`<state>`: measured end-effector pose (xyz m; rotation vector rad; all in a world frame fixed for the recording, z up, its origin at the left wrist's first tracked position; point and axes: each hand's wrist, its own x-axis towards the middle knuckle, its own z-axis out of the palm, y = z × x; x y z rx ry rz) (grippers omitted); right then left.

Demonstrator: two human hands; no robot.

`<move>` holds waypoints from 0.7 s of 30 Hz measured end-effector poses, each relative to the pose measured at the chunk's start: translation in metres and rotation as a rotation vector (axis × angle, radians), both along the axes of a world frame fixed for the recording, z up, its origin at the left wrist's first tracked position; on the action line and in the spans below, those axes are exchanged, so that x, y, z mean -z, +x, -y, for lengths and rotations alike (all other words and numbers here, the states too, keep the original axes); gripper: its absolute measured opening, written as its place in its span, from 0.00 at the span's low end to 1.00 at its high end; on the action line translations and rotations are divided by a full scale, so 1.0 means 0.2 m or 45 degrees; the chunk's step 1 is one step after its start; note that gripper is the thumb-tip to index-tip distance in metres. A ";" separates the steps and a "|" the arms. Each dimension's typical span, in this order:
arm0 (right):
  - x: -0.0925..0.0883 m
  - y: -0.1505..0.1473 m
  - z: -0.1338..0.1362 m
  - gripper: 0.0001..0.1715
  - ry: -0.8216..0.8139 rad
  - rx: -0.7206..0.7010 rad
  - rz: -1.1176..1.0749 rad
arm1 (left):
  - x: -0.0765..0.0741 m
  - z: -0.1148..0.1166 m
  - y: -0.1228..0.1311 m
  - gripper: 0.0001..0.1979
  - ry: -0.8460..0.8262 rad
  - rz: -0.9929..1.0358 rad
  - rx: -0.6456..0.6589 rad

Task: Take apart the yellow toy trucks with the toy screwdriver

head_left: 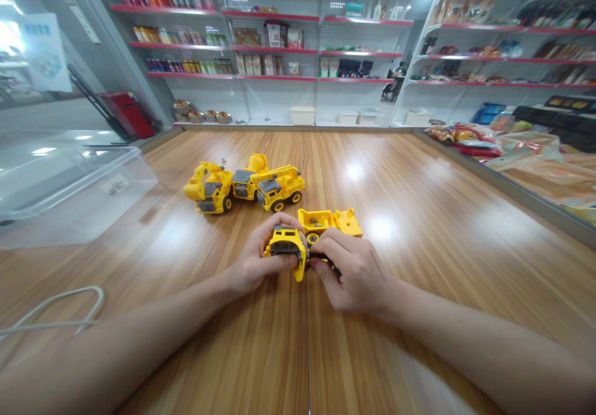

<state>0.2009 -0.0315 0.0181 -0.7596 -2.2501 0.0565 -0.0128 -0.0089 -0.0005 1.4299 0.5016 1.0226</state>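
My left hand (257, 263) is closed around the yellow cab of a toy truck (285, 245), held just above the wooden table (400, 173). My right hand (354, 271) pinches the dark chassis part at the cab's right side, fingers curled. Behind my hands, the truck's yellow dump bed (329, 221) sticks out over the table. Further back stand three more yellow toy construction vehicles: an excavator-like one (208, 190), a mixer (249, 179) and a crane truck (280, 188).
A clear plastic bin (69, 195) stands at the left. A white cable (56, 312) lies near the left front edge. Snack packets (460, 139) lie at the table's right side. Shop shelves (274, 49) with goods line the back.
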 end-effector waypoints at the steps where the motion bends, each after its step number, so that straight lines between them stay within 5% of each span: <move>1: 0.00 0.00 0.00 0.04 -0.002 0.000 0.009 | 0.00 0.00 0.00 0.23 -0.002 -0.003 0.002; 21: 0.03 0.00 -0.02 0.03 0.064 0.009 -0.116 | 0.00 0.01 0.01 0.22 0.016 0.002 -0.054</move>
